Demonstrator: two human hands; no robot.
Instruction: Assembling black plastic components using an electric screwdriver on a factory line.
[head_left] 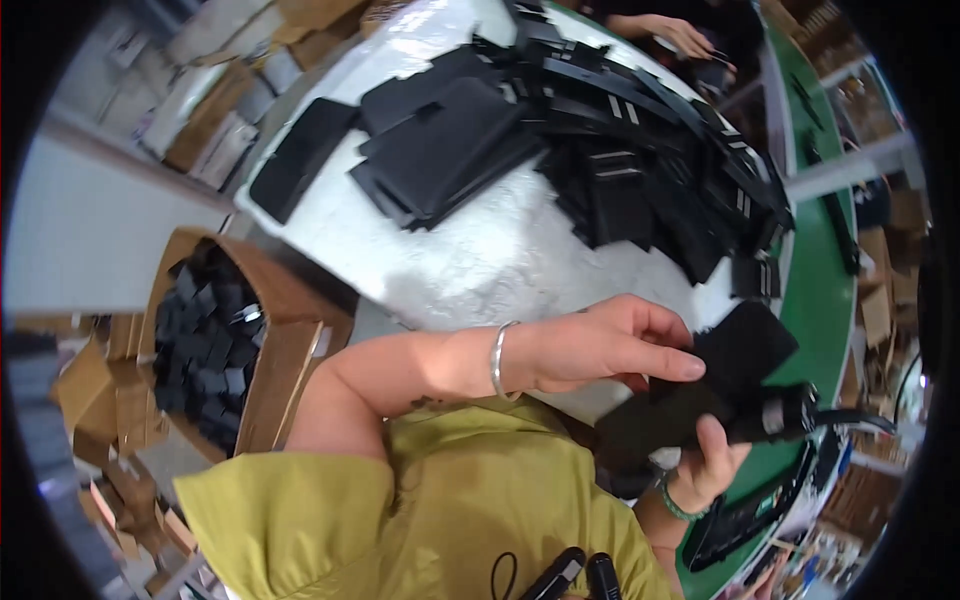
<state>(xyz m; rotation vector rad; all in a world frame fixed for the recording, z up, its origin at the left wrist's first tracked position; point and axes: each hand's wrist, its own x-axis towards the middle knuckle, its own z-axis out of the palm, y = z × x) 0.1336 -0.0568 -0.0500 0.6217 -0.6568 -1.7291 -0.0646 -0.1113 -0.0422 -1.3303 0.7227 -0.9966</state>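
My left hand, with a silver bangle on its wrist, reaches in from the left and is closed, thumb and fingers pinching a black flat piece. Below it, my right hand, wearing a green bead bracelet, has its thumb pressed on another dark flat panel; most of its fingers are hidden behind. A black cylindrical device with a thick cord sits right beside the right hand. Whether that hand also holds the device, I cannot tell. The two dark pieces overlap, so whether they are joined is unclear.
A plastic-covered white table carries stacked black panels and a large heap of black parts. At left stands a cardboard box full of small dark pieces. A green work surface runs along the right. Another person's hand shows at the far side.
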